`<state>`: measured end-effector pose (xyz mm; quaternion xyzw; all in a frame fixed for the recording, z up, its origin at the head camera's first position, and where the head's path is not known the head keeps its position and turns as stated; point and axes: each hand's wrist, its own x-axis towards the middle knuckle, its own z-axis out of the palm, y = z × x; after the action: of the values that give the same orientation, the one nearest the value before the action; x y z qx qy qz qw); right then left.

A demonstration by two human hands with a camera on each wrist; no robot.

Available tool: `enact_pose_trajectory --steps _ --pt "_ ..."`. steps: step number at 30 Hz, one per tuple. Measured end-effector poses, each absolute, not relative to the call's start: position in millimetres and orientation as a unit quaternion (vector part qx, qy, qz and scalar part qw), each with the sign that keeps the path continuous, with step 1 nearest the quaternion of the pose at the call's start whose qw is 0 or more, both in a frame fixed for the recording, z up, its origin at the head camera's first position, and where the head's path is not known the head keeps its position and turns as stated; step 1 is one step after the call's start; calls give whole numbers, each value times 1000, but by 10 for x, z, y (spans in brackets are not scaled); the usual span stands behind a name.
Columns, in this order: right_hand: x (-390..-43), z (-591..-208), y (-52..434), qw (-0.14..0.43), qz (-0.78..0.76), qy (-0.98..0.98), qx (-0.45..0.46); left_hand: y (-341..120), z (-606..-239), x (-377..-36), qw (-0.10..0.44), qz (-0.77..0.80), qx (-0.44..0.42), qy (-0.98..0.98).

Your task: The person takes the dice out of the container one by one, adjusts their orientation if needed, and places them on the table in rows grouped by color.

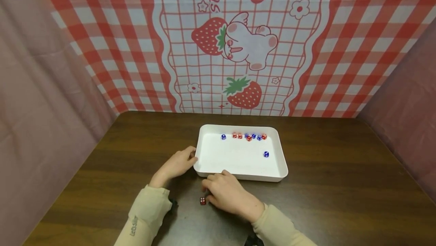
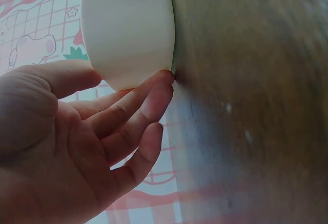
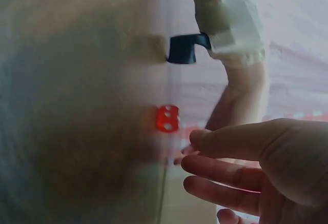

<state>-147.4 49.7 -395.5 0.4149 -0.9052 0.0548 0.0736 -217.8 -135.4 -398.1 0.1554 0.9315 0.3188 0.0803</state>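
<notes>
Red die (image 1: 202, 200) lies on the table (image 1: 340, 200), just left of right hand (image 1: 226, 195) fingertips (image 3: 197, 137), not touching; fingers relaxed, holding nothing. Left hand (image 1: 177, 164) fingers straight, touching white tray (image 1: 282, 162) corner. Backdrop lettering partly readable: "stra".

A small tabletop booth set up for recording

A dark wooden table (image 1: 340, 185) is walled in by pink drapes (image 1: 44, 98) and a strawberry-print cloth (image 1: 238, 45) hung behind the hands.
</notes>
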Motion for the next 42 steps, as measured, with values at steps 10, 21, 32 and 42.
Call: enact_pose_trajectory --steps 10,21,32,42 --pt "-1587 -3828 666 92 73 -908 402 -1356 -3979 -2172 73 313 156 934" --pt "-1695 -3788 798 109 83 -911 389 -1354 -4001 -2178 65 309 159 935" --pt "-1895 -3673 1083 141 77 -921 355 -1353 -3993 -2178 56 298 160 939" --pt "-2017 -3640 1295 127 54 -934 331 -1348 -3990 -2191 67 306 158 936"
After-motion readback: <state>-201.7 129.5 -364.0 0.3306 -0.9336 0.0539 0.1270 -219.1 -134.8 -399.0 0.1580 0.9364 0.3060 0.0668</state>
